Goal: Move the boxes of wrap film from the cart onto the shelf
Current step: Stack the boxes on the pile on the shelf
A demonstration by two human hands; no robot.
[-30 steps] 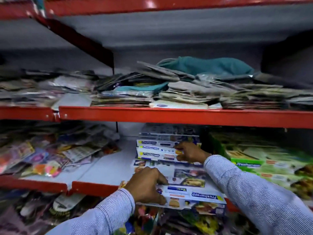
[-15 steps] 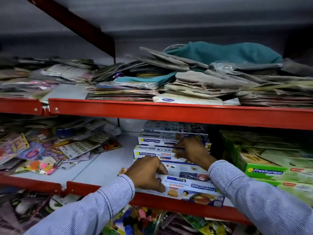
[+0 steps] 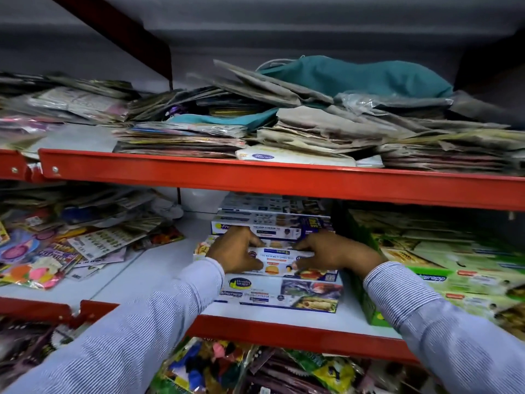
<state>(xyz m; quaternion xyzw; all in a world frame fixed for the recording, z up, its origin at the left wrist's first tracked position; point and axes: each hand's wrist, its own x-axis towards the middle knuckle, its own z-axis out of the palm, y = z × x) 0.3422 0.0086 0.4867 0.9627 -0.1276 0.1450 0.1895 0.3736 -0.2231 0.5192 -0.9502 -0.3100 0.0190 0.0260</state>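
Both hands, the left hand (image 3: 235, 251) and right hand (image 3: 329, 253), now clamp the wrap film box (image 3: 279, 261) after the right shifts forward off the rear stack (image 3: 270, 223) (seating it on the shelf (image 3: 159, 268)).

Head view (close) facing shelf (image 3: 272, 322)

upper shelf's red rail (image 3: 284, 180) hides tops of rear wrap film boxes (image 3: 272, 204). left hand (image 3: 235, 250) covers "Fre…" logo below rail. Green cartons (image 3: 454, 268) blurred, cut right.
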